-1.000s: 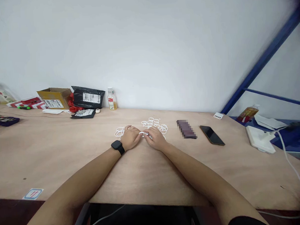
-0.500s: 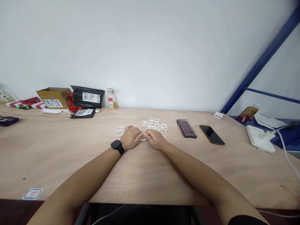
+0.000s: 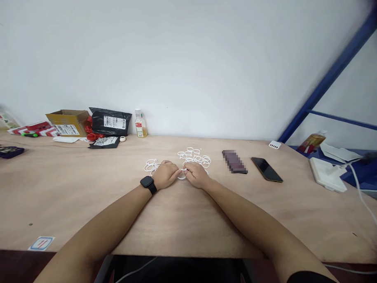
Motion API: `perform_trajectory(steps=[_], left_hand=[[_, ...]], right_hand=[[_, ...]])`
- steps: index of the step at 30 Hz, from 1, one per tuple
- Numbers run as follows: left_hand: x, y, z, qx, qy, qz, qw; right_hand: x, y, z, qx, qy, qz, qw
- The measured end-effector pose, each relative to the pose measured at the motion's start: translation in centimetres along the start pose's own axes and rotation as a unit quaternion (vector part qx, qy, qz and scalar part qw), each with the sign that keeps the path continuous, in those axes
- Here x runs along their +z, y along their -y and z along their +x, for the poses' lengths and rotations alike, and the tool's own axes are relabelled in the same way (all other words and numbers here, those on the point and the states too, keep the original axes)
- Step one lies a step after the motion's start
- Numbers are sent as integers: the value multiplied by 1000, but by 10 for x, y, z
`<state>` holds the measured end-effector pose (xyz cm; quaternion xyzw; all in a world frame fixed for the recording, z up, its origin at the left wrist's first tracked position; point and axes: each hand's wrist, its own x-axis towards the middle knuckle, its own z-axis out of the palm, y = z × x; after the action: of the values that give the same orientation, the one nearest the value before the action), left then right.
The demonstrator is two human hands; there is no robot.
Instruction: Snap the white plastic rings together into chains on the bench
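Between my two hands is a thin white plastic ring (image 3: 181,178), its lower curve showing below the fingertips. My left hand (image 3: 165,174), with a black watch on the wrist, pinches the ring's left side. My right hand (image 3: 195,174) is closed on its right side, with thumb and index finger together. Beyond my right hand lies a loose pile of similar white rings (image 3: 197,158). A smaller group of white rings (image 3: 150,166) lies partly hidden behind my left hand.
Right of the rings lie a pixelated dark object (image 3: 234,161) and a phone (image 3: 266,169). A white power strip (image 3: 327,174) with a cable is further right. Along the wall stand a juice bottle (image 3: 140,124), a black parcel bag (image 3: 110,121) and an open cardboard box (image 3: 68,123).
My fingertips have drawn slightly apart, and more of the white ring shows between them. The piles of rings have stayed in place.
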<state>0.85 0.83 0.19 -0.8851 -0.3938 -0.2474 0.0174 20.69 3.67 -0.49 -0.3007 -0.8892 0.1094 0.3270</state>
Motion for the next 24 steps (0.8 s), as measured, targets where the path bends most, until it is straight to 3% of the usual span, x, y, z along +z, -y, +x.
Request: perform_trajectory(steps=[15,20,24], left_hand=[[1,-8,2,9,-4,14,1000],[-1,-10,2,-23,-8,21,999],[0,-2,-1,-93,-46,39,994]], right_hand=[[5,-6,2,15,-32,-2,999],[5,-4,3,26,-37,10,999],[1,-3,3,44,-66,-23,997]])
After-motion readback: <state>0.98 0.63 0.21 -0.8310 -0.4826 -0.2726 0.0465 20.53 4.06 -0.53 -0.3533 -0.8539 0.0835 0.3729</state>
